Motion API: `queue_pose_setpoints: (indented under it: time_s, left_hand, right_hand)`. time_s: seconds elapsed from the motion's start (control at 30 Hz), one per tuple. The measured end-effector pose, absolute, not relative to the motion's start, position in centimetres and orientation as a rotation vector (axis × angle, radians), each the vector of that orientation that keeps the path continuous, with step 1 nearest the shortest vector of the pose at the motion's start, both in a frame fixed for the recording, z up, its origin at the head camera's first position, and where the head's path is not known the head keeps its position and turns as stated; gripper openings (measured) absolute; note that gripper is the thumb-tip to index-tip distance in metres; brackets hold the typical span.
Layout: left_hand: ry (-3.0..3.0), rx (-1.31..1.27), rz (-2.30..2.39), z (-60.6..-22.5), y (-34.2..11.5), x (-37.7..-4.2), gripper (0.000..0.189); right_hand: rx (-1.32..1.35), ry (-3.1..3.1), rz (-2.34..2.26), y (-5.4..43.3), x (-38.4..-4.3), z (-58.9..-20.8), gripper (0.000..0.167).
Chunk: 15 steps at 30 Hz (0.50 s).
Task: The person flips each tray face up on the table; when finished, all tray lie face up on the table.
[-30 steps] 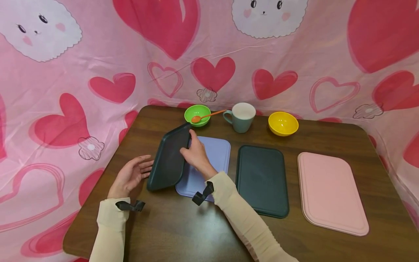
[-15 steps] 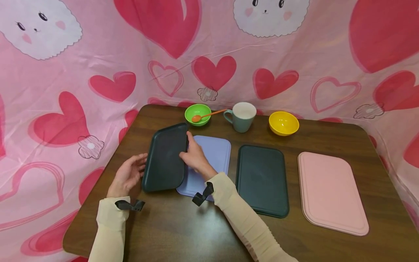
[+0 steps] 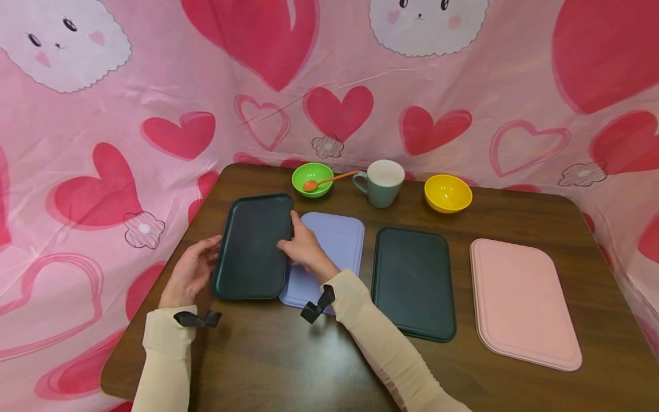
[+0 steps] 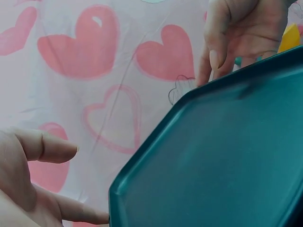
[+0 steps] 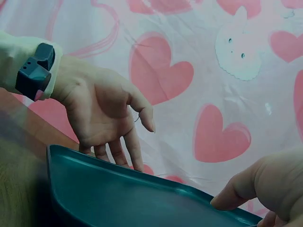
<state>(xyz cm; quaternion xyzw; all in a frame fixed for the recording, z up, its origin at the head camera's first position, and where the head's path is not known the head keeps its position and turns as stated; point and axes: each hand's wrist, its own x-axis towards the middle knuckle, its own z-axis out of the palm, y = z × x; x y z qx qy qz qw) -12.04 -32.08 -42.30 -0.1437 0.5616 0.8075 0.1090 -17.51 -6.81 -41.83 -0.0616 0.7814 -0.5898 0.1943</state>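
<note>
A dark green rectangular tray (image 3: pixel 252 249) is in my right hand (image 3: pixel 308 249), which pinches its right edge. My left hand (image 3: pixel 191 272) is at the tray's left edge, its fingertips against the rim and its thumb apart, as the left wrist view shows. The tray (image 4: pixel 208 165) looks only slightly tilted, low over the table's left side; whether its underside touches the table is hidden. Its right edge and my right hand cover part of a lavender tray (image 3: pixel 340 243) lying on the table. In the right wrist view, the left fingers (image 5: pixel 132 146) reach behind the rim.
Right of the lavender tray lies another dark green tray (image 3: pixel 414 283), then a pink tray (image 3: pixel 525 303). Along the back stand a green bowl (image 3: pixel 312 174) with an orange spoon (image 3: pixel 311 185), a grey-green mug (image 3: pixel 383 186) and a yellow bowl (image 3: pixel 448 194). Behind hangs a pink heart-patterned cloth (image 3: pixel 437 74).
The dark green tray has swung from steeply tilted to nearly flat, its left side moving left and down. My left hand has shifted left with it; the right keeps its grip.
</note>
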Motion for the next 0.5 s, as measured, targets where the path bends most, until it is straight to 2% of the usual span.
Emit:
queue_pose_setpoints:
  time_s: [0.33, 0.5]
  left_hand:
    - [1.713, -0.430, 2.339, -42.1, -32.9, -12.6, 0.047]
    - [1.761, -0.437, 2.318, -42.2, -33.2, -13.2, 0.049]
  right_hand:
    - [-0.108, 2.059, -1.709, -7.4, -17.5, -42.2, 0.089]
    - [-0.099, 2.007, -1.749, -7.8, -17.6, -42.6, 0.078]
